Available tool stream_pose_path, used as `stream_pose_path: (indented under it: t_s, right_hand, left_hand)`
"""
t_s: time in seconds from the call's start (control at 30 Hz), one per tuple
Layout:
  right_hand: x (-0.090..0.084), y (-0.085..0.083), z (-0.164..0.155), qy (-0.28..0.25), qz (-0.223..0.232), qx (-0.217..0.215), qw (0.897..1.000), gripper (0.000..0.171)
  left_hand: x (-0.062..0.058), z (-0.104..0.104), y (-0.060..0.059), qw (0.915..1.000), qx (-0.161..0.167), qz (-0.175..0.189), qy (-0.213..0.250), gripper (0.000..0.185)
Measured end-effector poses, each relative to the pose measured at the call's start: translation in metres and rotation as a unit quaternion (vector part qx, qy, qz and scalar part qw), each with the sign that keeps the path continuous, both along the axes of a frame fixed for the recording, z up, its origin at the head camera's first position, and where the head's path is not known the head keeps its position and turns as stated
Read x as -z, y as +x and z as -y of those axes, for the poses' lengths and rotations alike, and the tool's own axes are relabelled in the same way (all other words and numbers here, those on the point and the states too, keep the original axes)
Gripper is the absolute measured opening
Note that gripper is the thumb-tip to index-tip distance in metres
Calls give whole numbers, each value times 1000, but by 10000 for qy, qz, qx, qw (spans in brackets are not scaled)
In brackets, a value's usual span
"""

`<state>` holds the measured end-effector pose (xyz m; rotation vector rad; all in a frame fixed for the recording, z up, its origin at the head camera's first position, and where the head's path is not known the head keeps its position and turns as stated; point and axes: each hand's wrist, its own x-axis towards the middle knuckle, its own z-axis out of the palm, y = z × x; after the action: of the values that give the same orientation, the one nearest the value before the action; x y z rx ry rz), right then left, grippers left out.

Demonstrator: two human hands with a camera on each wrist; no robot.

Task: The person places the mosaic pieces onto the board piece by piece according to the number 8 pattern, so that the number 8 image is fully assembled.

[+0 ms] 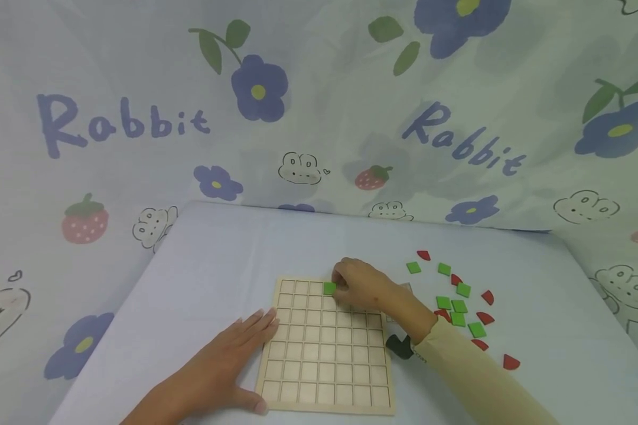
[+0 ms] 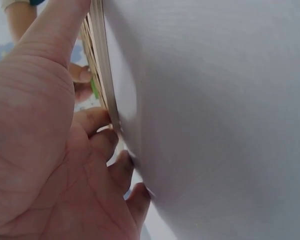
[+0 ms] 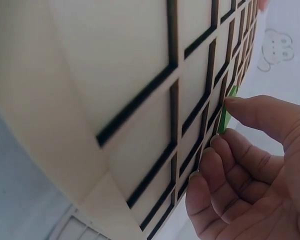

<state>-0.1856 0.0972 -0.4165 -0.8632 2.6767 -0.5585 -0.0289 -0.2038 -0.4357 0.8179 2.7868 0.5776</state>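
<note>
A pale wooden grid board lies on the white table, its square cells set off by raised ribs. At its top row, my right hand pinches a small green square tile between thumb and fingertips. The right wrist view shows that tile tilted over the ribs, with the thumb at its upper end and a forefinger at its lower end. My left hand rests against the board's left edge, fingers extended and thumb by the lower corner. Its fingertips touch the board's side.
Right of the board lie scattered green square tiles and red quarter-round pieces. A dark object sits by the board's right edge, partly behind my right forearm. A rabbit-print cloth hangs behind the table.
</note>
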Motion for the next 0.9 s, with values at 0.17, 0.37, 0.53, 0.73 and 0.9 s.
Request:
stream_pose_path:
  t_s: [0.17, 0.37, 0.53, 0.73, 0.9]
  right_hand:
    - [-2, 2, 1, -74, 102, 64, 9999, 20]
    - [-6, 8, -3, -232, 113, 9, 9997, 25]
    - [-15, 22, -15, -392, 240, 86, 9989, 39]
    - [-32, 47, -52, -637, 210, 385, 9970, 50]
    - [-36, 61, -94, -849, -11, 543, 9949, 44]
  left_hand:
    - [-2, 1, 0, 10000, -43, 65, 8, 129]
    - [-3, -1, 0, 9997, -105, 223, -43, 130]
    - [0, 0, 1, 9996, -90, 249, -65, 131]
    - [2, 1, -1, 9998, -25, 169, -60, 131]
    - [2, 0, -2, 9999, -2, 154, -13, 131]
